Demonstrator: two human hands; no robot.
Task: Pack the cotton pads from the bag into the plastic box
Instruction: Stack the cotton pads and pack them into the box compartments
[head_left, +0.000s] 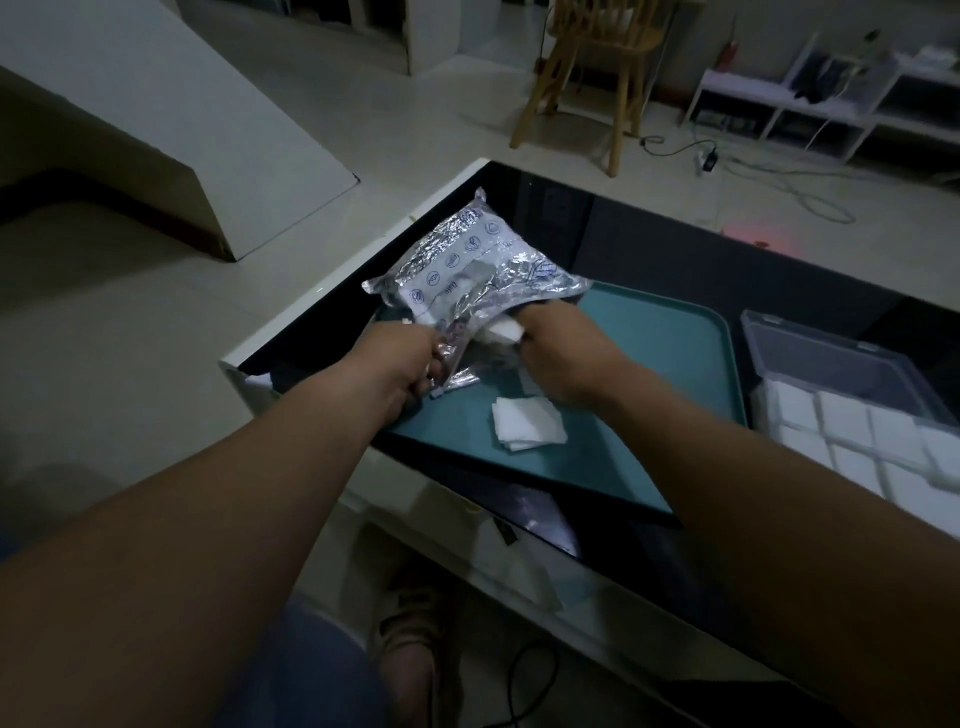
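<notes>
A dim room with a pale tiled floor (156, 322); a wooden chair (597, 67) and a low white shelf unit (831, 109) stand at the far side, and a cable (779, 179) trails across the tiles between them. In front of the person is a glossy black desk (727, 260) with a white edge, and on it lies a teal tray (654, 338).

A crinkled silver foil bag (467, 260), printed with small blue round marks, is held up over the tray's far left corner, its mouth turned toward the person. The left grip (400, 364) is closed on the bag's near edge, its fingers curled round the foil. The right grip (561, 358) is at the bag's open mouth, fingers curled and partly hidden by the foil; it holds a white clump of cotton pads (506, 330) that shows just at the opening.

1 small loose stack of square pads (527, 423) lies on the tray, just below the right wrist and apart from the bag. At the right edge of the desk, beside the tray, stands the clear plastic box (831, 358), lid off, with rows of packed pads (857, 431) lying flat inside it, side by side. Its far part shows bare bottom.

Under the desk edge, a foot in a sandal (410, 629) rests on the floor.
</notes>
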